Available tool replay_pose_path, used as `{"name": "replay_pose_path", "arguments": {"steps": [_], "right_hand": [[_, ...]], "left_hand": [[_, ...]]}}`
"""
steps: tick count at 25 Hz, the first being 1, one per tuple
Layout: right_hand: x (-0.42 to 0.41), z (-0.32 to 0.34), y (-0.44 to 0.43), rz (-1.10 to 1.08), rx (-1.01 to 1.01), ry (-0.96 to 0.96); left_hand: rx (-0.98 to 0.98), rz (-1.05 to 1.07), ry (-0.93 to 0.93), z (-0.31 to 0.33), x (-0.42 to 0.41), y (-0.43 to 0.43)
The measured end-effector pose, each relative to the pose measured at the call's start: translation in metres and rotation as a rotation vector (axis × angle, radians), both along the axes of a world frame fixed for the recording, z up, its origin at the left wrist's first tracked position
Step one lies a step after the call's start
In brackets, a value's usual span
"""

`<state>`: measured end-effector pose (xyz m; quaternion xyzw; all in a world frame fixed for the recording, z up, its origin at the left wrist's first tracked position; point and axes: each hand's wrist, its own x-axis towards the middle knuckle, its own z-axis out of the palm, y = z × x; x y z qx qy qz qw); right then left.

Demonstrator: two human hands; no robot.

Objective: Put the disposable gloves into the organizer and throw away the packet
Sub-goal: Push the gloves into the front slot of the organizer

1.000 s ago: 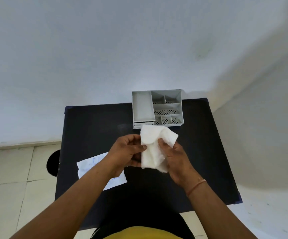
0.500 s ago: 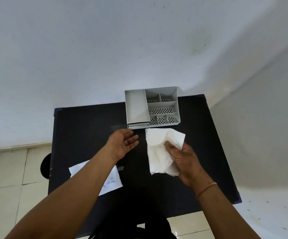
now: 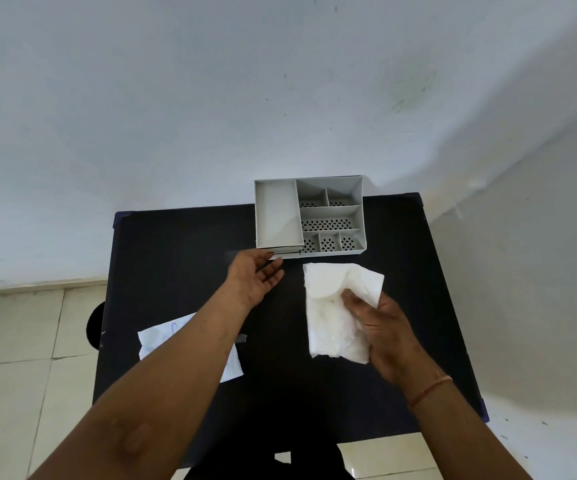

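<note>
A grey organizer with several compartments stands at the far edge of the black table. My right hand grips a bundle of white disposable gloves just in front of the organizer. My left hand is open, palm up, its fingertips at the organizer's front left corner by the small drawer. The white packet lies flat on the table's left side, mostly hidden under my left forearm.
A dark round object sits on the tiled floor just left of the table. White walls rise close behind and to the right of the table.
My left hand let go of the gloves and moved forward-left to the organizer's front corner. My right hand shifted right, still holding the gloves.
</note>
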<state>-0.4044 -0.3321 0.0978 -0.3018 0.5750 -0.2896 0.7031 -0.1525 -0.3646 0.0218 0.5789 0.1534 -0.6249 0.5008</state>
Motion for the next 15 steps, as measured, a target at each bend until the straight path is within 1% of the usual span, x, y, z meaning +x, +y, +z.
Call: {"name": "replay_pose_path", "arguments": {"steps": [2, 7, 15], "right_hand": [[-0.001, -0.003, -0.002, 0.009, 0.006, -0.003], [0.003, -0.007, -0.007, 0.041, 0.000, -0.042], [0.017, -0.014, -0.015, 0.043, 0.024, -0.025]], "left_hand": [[0.016, -0.009, -0.005, -0.002, -0.001, 0.007], [0.088, -0.065, -0.084, -0.010, -0.015, 0.041], [0.116, -0.085, -0.024, -0.017, -0.031, 0.083]]}}
